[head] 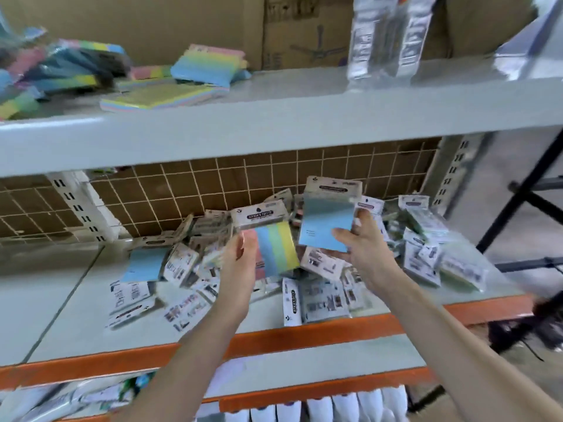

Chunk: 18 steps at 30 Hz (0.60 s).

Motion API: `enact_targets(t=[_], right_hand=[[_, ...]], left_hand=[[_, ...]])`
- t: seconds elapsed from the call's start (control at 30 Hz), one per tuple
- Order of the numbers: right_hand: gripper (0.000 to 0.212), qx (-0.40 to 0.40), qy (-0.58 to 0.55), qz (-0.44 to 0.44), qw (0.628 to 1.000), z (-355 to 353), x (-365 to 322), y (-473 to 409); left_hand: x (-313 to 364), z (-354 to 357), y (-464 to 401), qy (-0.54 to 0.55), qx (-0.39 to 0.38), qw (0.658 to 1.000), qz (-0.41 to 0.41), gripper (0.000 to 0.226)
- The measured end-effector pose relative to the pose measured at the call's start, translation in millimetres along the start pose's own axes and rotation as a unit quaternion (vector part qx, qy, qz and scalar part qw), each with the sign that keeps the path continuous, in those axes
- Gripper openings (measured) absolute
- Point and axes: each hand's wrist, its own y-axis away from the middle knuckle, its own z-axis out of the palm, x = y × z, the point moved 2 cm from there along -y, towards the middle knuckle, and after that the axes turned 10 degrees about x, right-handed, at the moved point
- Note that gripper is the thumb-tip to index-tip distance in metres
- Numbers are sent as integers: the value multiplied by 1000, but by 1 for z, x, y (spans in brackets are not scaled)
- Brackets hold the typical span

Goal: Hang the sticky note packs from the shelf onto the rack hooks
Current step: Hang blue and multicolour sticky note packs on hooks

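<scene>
Left hand (242,254): grip closed on the left edge of a striped sticky note pack (275,239), pink, blue, green and yellow bands, header card upward. Right hand (355,239): grip pinching the lower right corner of a plain blue sticky note pack (324,226), thumb on its face, fingers behind. Both packs are held upright, side by side, above the shelf (76,315). Below and around both grips, a loose heap of packs (320,300) lies on the shelf. Behind the grips stands a wire grid panel (213,190).
</scene>
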Motion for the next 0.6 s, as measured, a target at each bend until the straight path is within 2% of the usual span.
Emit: enact_targets(t=[0.1, 0.23, 0.4, 0.53, 0.6], right_hand=[[21, 33, -42, 15, 998, -54, -5, 8], [4, 108, -52, 12, 993, -128, -13, 19], [26, 134, -13, -5, 991, -218, -22, 43], [23, 153, -45, 1, 987, -290, -25, 72], [28, 168, -70, 8, 983, -323, -31, 87]], left_hand=[[2, 44, 19, 13, -44, 999, -1, 18], [5, 111, 54, 29, -98, 994, -25, 14], [2, 197, 109, 49, -157, 984, -61, 13], [2, 256, 158, 47, -204, 975, -68, 16], [4, 283, 181, 51, -233, 968, -80, 18]])
